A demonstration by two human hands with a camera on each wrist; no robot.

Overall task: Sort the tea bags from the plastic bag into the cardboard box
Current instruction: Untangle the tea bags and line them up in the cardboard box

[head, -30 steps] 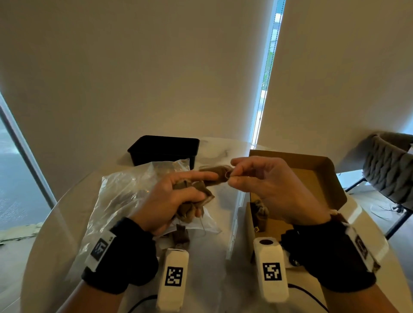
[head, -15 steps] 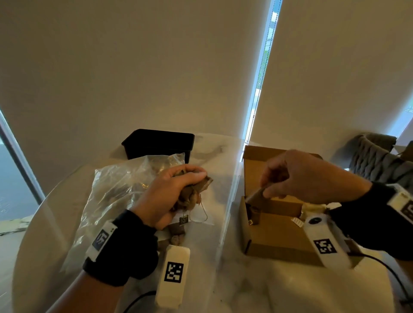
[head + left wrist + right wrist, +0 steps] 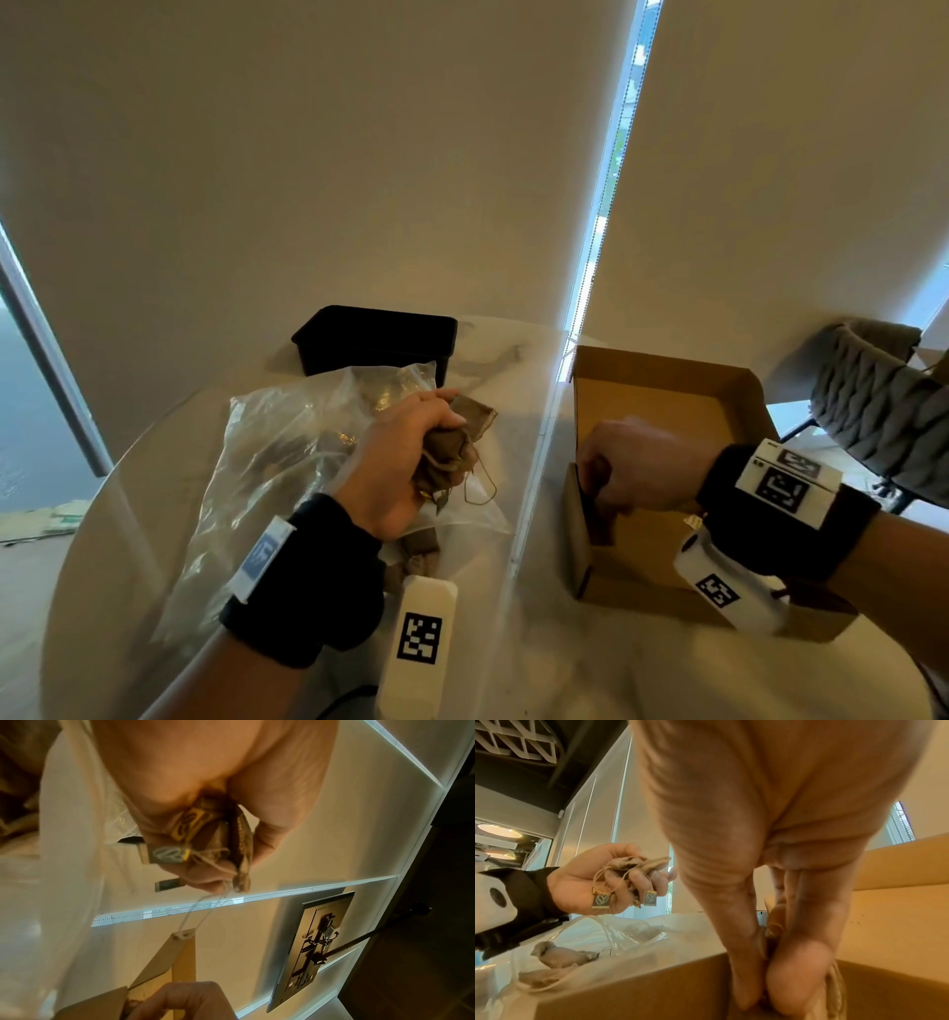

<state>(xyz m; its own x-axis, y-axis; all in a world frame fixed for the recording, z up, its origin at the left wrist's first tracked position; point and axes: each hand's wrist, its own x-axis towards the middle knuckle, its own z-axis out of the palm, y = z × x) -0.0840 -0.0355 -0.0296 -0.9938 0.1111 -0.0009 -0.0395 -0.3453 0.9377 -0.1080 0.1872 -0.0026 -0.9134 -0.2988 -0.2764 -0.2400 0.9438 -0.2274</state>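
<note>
Fingers [image 3: 795,973] of right hand [image 3: 642,470]: pinching one tea bag [image 3: 836,983] inside cardboard box [image 3: 662,390], placement under way. Left hand [image 3: 395,462]: clenched on a bunch of tea bags [image 3: 452,452]; more remain in plastic bag [image 3: 287,452] beneath, so sorting appears early.

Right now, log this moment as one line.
left hand: grips tea bag bunch over plastic bag | right hand: pinches one tea bag inside cardboard box

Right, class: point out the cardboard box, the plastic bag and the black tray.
cardboard box [image 3: 667,406]: head view, inner back wall.
plastic bag [image 3: 267,462]: head view, crumpled middle.
black tray [image 3: 375,336]: head view, front wall.
</note>
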